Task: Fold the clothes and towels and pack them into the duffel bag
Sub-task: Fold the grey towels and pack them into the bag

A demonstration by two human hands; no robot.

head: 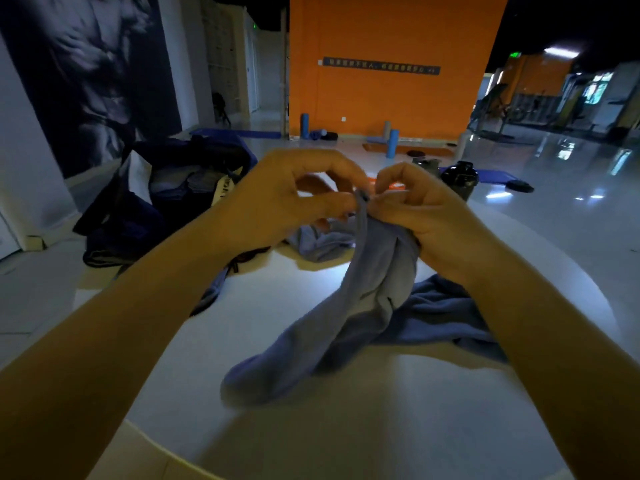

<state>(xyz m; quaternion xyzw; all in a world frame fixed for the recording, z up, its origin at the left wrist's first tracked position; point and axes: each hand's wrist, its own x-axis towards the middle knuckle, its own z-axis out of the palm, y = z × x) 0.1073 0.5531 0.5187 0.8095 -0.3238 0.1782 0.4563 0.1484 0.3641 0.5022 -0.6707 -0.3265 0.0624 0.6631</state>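
- The left hand is raised over the white table, its thumb and fingers curled together and pinching the top edge of a blue towel.
- The right hand is just beside the left, fingertips almost meeting it, and it pinches the same top edge while its palm gathers a fold of the cloth.
- The towel hangs down from both hands in a loose, twisted bunch; its lower end rests on the table, nearer the person than the hands.
- A second spread of blue cloth lies flat on the table to the right of the hanging towel; whether it is part of the same towel cannot be told.
- Another crumpled blue piece lies on the table beyond the hands, partly hidden by them.
- A dark duffel bag sits open at the table's far left edge, with folded fabric visible inside.
- A dark bottle stands at the far side of the table, beyond the right hand.
- Past the table rises an orange wall, with blue foam rollers upright on the floor at its base.
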